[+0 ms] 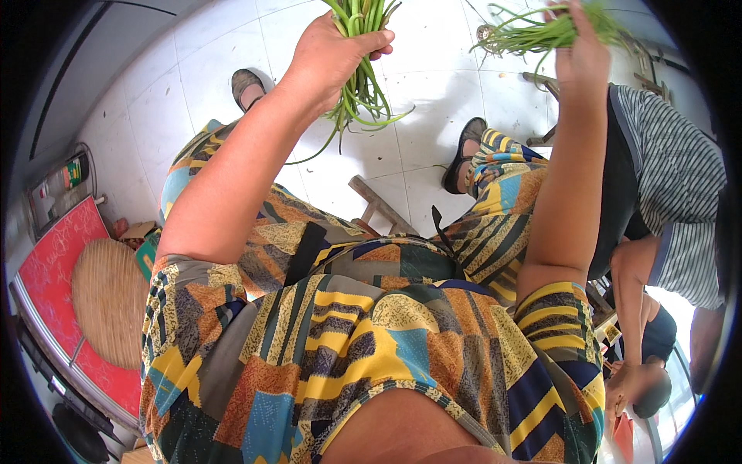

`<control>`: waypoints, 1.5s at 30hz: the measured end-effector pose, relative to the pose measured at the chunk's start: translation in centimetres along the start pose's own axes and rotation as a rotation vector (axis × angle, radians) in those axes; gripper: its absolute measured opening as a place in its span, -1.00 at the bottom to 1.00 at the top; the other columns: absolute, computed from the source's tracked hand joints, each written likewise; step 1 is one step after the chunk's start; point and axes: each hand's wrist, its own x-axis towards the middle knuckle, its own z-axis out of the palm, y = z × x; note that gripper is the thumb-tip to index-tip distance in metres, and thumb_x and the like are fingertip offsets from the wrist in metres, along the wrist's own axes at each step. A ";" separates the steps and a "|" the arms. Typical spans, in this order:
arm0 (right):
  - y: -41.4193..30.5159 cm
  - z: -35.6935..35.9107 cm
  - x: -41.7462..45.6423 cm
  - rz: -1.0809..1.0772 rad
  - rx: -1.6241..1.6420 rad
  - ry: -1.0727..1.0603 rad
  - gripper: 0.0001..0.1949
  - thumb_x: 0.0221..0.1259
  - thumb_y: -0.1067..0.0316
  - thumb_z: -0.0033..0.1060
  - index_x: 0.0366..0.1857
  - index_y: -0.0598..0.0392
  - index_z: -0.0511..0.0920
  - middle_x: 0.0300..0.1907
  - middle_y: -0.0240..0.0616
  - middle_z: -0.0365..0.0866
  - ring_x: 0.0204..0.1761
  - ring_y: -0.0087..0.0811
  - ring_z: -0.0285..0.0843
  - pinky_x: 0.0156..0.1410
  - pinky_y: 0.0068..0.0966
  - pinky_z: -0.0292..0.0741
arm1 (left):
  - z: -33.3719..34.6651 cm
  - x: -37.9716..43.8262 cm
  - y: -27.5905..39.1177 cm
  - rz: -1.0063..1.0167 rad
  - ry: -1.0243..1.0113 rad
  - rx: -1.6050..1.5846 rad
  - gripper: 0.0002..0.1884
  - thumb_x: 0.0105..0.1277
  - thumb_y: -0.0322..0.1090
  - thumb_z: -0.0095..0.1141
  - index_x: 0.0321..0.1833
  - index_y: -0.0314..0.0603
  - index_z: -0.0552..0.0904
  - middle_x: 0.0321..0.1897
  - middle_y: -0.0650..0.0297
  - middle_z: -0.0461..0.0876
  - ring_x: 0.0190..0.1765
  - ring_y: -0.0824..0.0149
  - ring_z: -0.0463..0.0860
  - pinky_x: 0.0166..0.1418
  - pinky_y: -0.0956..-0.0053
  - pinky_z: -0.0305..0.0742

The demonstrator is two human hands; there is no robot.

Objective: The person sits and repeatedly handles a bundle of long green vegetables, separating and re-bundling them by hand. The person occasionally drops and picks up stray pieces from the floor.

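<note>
My left hand point(330, 55) is closed around a bunch of long green vegetable stems point(365, 95), at the top centre of the head view. Their loose ends curl and dangle below my fist, above the tiled floor. Farther right, my right hand point(582, 61) grips a second bunch of thin green stems point(530, 35) that spreads out to both sides of the fingers. This hand and the tips at its right are blurred. Both arms reach forward, and the two bunches are well apart.
A wooden stool point(379, 203) shows between my knees. At left, a round woven mat point(110, 301) lies on a red-topped table point(55, 267). A person in a striped shirt point(672, 145) is close at my right, with another person beyond. A floor drain point(486, 32) lies ahead.
</note>
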 end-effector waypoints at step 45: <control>2.3 -2.3 2.9 0.131 0.258 -0.018 -0.86 0.57 0.40 0.17 -0.23 0.19 0.48 -0.36 -0.22 0.50 -0.31 -0.29 0.52 0.01 -0.13 0.65 | 1.4 -0.7 2.1 -0.101 -0.068 0.016 -0.83 0.45 -0.52 0.29 0.02 -0.43 0.66 -0.23 0.15 0.72 -0.21 0.31 0.72 -0.06 0.46 0.69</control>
